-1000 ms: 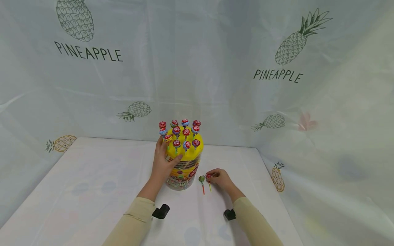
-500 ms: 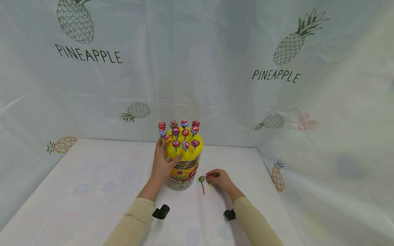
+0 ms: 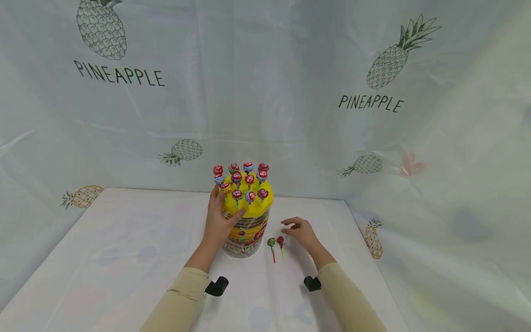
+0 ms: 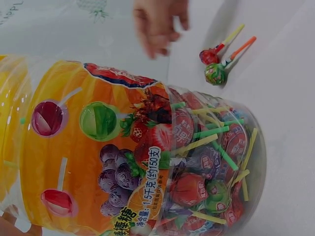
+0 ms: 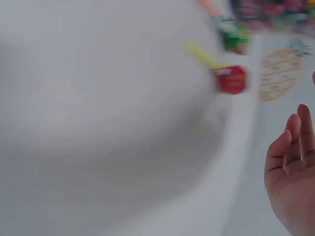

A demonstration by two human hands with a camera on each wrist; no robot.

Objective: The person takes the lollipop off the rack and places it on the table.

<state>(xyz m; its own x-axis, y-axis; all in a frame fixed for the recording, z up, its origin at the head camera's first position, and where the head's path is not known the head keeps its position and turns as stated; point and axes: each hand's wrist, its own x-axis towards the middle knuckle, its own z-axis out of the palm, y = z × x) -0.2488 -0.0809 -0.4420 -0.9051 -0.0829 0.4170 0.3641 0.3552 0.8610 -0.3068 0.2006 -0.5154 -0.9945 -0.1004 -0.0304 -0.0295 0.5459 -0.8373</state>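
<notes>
A clear plastic jar of lollipops (image 3: 249, 233) stands upright on the table. Several wrapped lollipops (image 3: 250, 179) stick up from its yellow lid (image 3: 254, 210). My left hand (image 3: 216, 222) grips the jar's upper left side, thumb in front; its other fingers are partly hidden behind the jar. Right of the jar, a green-wrapped lollipop (image 3: 271, 242) and a red-wrapped lollipop (image 3: 280, 240) lie side by side, sticks toward me. My right hand (image 3: 302, 232) hovers just above and right of the red one, holding nothing, fingers loosely extended. The right wrist view blurs the red lollipop (image 5: 232, 79).
A white cloth-covered table (image 3: 145, 240) extends around the jar. Behind it hangs a pale curtain (image 3: 286, 92) printed with pineapples. More lollipops (image 4: 206, 172) fill the jar's lower part, seen through its clear wall.
My right hand has let go of the red lollipop and lifted up and slightly right, leaving it lying on the table. My left hand and the jar stay in place.
</notes>
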